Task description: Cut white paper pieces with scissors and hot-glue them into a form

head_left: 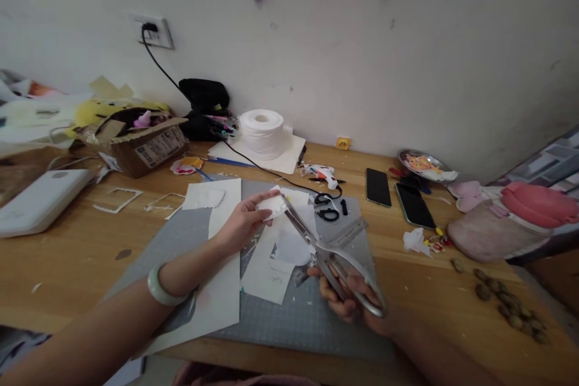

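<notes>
My left hand [242,223] pinches a small cut piece of white paper [274,205] between thumb and fingers, above the grey cutting mat [316,329]. In my right hand [346,298] is a silver hole punch [324,248] with long narrow jaws, its handles wrapped by my fingers. The jaw tips meet the right edge of the paper piece; whether they are closed on it I cannot tell. Below lie a white strip of card [266,283] with cut-outs and a large white sheet [226,280]. Black-handled scissors [329,214] rest at the mat's far side.
A white tissue roll [261,132] stands at the back, with a glue gun [323,175] right of it. Two phones [378,187], a metal bowl [425,166] and a pink pouch [493,229] are on the right. Leftward sit a cardboard box [149,148] and a white power bank [45,202].
</notes>
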The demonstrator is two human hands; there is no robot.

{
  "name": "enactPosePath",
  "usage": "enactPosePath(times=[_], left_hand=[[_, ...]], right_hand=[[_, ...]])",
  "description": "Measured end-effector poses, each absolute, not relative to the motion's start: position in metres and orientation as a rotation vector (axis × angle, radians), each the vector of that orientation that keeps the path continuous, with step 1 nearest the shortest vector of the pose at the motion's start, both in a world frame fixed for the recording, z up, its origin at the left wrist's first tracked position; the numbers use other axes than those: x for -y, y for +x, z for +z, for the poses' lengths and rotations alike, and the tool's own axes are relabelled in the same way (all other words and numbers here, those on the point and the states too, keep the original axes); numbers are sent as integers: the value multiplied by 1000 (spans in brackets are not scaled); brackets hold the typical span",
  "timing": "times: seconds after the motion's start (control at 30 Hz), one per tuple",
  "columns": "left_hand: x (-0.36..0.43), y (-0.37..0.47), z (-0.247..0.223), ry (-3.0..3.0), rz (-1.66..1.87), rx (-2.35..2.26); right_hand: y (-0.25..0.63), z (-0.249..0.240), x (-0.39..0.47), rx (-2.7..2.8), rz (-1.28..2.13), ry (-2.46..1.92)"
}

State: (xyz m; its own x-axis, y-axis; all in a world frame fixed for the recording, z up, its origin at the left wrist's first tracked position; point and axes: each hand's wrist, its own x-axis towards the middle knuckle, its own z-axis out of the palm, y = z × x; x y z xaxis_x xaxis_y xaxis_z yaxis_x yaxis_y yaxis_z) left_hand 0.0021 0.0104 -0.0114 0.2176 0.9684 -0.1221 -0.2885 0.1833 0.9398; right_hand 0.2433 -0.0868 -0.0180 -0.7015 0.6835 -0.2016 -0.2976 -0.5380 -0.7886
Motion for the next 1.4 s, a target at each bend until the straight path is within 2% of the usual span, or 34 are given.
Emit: enactPosePath(times=[0.3, 0.8, 1.4], left_hand=[[-13, 0, -14, 970, 1122, -966], [-8, 5, -7, 1091, 1080, -1114], [-6, 6, -4, 1086, 1071, -1079]], right_hand=[[247, -25, 82, 888, 2330, -690], [243, -23, 83, 1027, 2283, -700], [239, -19, 84, 1000, 2265, -852]])
